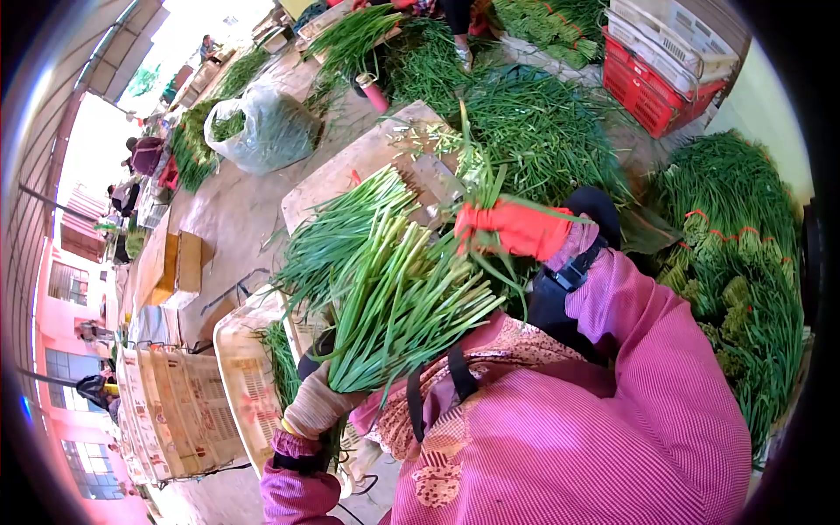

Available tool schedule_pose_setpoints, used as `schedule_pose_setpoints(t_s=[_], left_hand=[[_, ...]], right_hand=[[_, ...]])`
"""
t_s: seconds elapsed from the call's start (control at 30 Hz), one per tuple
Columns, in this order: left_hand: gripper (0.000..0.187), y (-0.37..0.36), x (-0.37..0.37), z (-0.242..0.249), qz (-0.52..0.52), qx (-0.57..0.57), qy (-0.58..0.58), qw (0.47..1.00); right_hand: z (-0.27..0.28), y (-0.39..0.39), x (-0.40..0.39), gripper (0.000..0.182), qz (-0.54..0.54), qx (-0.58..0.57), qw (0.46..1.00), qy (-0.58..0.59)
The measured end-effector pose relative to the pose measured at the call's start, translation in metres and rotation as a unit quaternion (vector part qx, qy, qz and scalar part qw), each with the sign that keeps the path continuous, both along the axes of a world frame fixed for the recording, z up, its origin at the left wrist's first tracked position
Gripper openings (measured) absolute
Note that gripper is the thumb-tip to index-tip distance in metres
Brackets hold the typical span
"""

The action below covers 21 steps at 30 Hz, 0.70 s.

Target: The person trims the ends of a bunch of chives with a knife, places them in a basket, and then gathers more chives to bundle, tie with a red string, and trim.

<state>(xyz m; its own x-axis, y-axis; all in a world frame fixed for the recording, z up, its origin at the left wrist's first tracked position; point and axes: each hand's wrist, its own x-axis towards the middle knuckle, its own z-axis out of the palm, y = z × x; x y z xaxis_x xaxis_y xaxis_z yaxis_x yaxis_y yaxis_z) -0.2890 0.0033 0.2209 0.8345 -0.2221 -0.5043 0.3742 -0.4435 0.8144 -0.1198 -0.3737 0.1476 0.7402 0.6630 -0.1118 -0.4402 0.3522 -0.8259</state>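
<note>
My left hand (324, 404), in a beige knitted glove, is closed around the leafy end of a large bunch of garlic chives (407, 302). The bunch lies across my lap, pale stalk ends toward the right. My right hand (512, 229), in an orange-red glove, is closed just beyond those stalks, with a few loose chive leaves (500, 273) trailing from it. More chives (354, 210) lie on a wooden board (328, 171) in front of me. A flat grey metal piece (437, 181) rests on the board among pale trimmings.
Heaps of loose chives (551, 131) cover the floor ahead. Tied bundles (726, 219) are stacked at the right. Red and white crates (643, 87) stand at top right. A plastic bag (262, 131), a cardboard box (171, 271) and pale crates (245, 376) are at left.
</note>
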Motion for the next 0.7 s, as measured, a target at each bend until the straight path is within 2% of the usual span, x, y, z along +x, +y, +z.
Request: schedule_pose_setpoints(t_s=[0.03,0.07,0.1,0.13,0.17,0.23,0.27,0.3,0.33,0.37,0.4,0.43,0.5,0.53,0.57,0.63,0.67,0.7], left_hand=[[0.065,0.002,0.0,0.001,-0.002,-0.001,0.0,1.0],[0.064,0.004,-0.002,0.004,-0.022,0.043,-0.016,0.999],[0.063,0.008,-0.005,0.006,-0.041,0.087,-0.033,0.995],[0.063,0.017,-0.011,0.002,0.004,0.064,0.015,0.998],[0.063,0.02,-0.014,0.0,0.004,0.064,0.016,0.998],[0.064,0.025,-0.02,-0.004,-0.029,0.128,-0.044,0.99],[0.065,0.044,-0.02,-0.024,-0.082,0.146,-0.054,0.984],[0.065,0.041,-0.02,-0.022,-0.083,0.145,-0.054,0.984],[0.064,0.034,-0.019,-0.017,-0.068,0.135,-0.056,0.987],[0.063,0.029,-0.017,-0.011,-0.055,0.126,-0.059,0.989],[0.063,0.025,-0.016,-0.008,-0.057,0.126,-0.06,0.989],[0.061,0.022,-0.015,-0.004,-0.028,0.094,-0.043,0.994],[0.059,0.016,-0.015,0.001,0.001,0.063,-0.026,0.998],[0.06,0.012,-0.016,0.003,0.016,0.039,-0.018,0.999],[0.06,0.011,-0.015,0.004,0.031,0.014,-0.009,0.999],[0.061,0.013,-0.017,0.002,0.022,0.048,-0.033,0.998],[0.062,0.014,-0.017,0.001,0.015,0.08,-0.056,0.995],[0.062,0.014,-0.016,-0.001,0.014,0.08,-0.056,0.995]], right_hand=[[-0.006,-0.008,0.007,0.021,-0.042,0.027,0.999,0.009],[-0.027,-0.019,0.032,0.016,-0.014,0.295,0.938,0.183],[-0.026,-0.043,0.038,0.011,-0.086,0.246,0.956,0.138],[0.009,-0.054,0.023,0.009,-0.21,0.099,0.97,0.079],[0.009,-0.069,0.03,0.009,-0.217,0.123,0.966,0.065],[0.013,-0.092,0.032,0.009,-0.155,0.152,0.976,0.013],[0.02,-0.091,0.028,0.009,-0.155,0.152,0.976,0.014],[0.052,-0.078,0.014,0.011,-0.076,-0.076,0.99,-0.095],[0.068,-0.071,0.002,0.013,0.008,-0.299,0.934,-0.197],[0.047,-0.066,0.002,0.02,0.015,-0.322,0.881,-0.346],[0.02,-0.056,0.006,0.024,0.031,-0.261,0.925,-0.273],[0.017,-0.04,0.005,0.03,0.046,-0.197,0.959,-0.198],[0.038,-0.012,-0.013,0.036,0.062,-0.251,0.944,-0.204],[0.042,0.004,-0.023,0.039,0.051,-0.215,0.96,-0.172],[0.034,0.011,-0.019,0.037,0.067,-0.194,0.923,-0.326],[0.024,0.039,-0.039,0.026,-0.008,-0.003,0.982,-0.187],[0.033,0.043,-0.045,0.025,0.011,-0.165,0.944,-0.285],[0.05,0.047,-0.05,0.025,0.03,-0.321,0.87,-0.372]])
